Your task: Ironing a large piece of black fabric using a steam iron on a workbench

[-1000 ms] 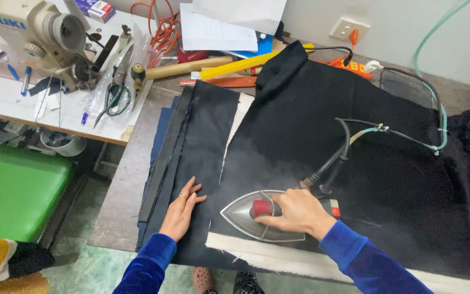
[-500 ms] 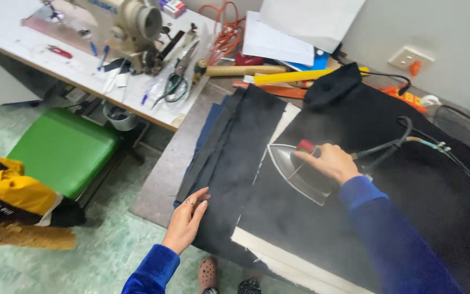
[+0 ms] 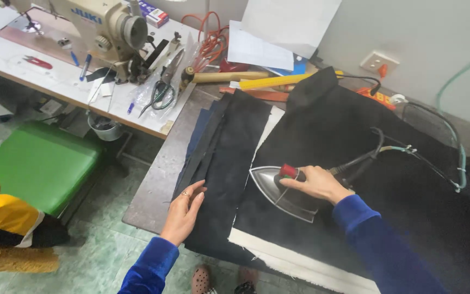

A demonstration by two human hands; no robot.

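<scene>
Two hands at work, both in blue velvet sleeves; one view, from the head camera.

Right hand (image 3: 317, 184): closed around the handle of a steam iron (image 3: 284, 191), fingers wrapped over the top beside its red knob. The iron's pointed silver soleplate lies flat on black fabric (image 3: 354, 125) spread over a white-padded pressing board (image 3: 300, 261), tip aimed toward the person's left. A dark cord and a greenish hose (image 3: 452, 141) run from the back of the iron across the cloth toward the wall.

Left hand (image 3: 183, 212): open and flat, fingers together, pressing on the near edge of a stack of dark fabric strips (image 3: 229, 147) that lies just beside the board on the grey worktop (image 3: 156, 185). A ring shows on one finger.

Surroundings, far side of the worktop: wooden stick (image 3: 229, 77), yellow ruler (image 3: 273, 81), loose white papers (image 3: 259, 51), wall socket (image 3: 376, 62).

Surroundings, left: cream sewing machine (image 3: 99, 24) on a white table (image 3: 55, 81), with scissors (image 3: 161, 90), pens and a red snipper nearby; a green padded stool (image 3: 39, 163) below; a yellow garment (image 3: 1, 218) at the frame's edge.

Floor: pale green tile, the person's patterned slippers just visible under the board.
</scene>
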